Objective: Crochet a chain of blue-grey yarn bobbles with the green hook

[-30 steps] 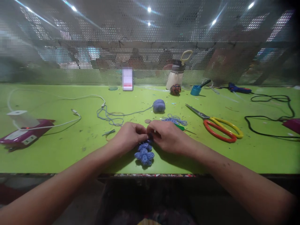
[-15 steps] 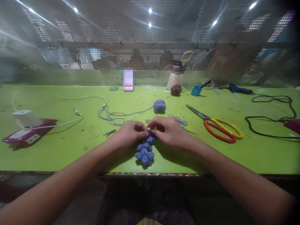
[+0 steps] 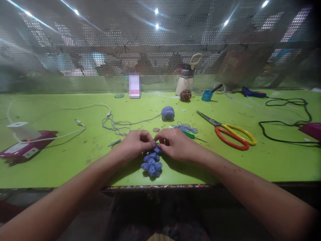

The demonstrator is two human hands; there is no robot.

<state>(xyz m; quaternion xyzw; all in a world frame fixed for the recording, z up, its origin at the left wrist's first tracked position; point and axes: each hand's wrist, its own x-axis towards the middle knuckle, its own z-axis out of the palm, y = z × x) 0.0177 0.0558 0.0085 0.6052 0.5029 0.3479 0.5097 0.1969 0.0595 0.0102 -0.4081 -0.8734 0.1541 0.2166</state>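
Note:
Between my hands hangs a strip of blue-purple crochet flowers point(image 3: 151, 166), its lower blossoms resting near the table's front edge. My left hand point(image 3: 136, 142) pinches the strip's upper end between thumb and forefinger. From the other side my right hand point(image 3: 173, 142) pinches the same end, fingertips almost touching the left ones. The exact stitch they hold is hidden by the fingers. Just beyond lies a ball of matching yarn point(image 3: 168, 113), its strand trailing left into loose loops. A green-handled crochet hook point(image 3: 189, 135) lies behind my right hand, beside a small tangle of yarn point(image 3: 187, 127).
Large scissors point(image 3: 232, 136) with red and yellow handles lie on the right. A purple power strip point(image 3: 37, 144) with a white charger is at left. At the back stand a phone point(image 3: 134, 86), a spray bottle point(image 3: 185, 83), a blue pot point(image 3: 207, 95) and a glue gun point(image 3: 253, 92).
The view has shifted slightly, moving the table's things a little left. My right hand has shifted, uncovering more of the green hook. Both hands still pinch the crochet strip.

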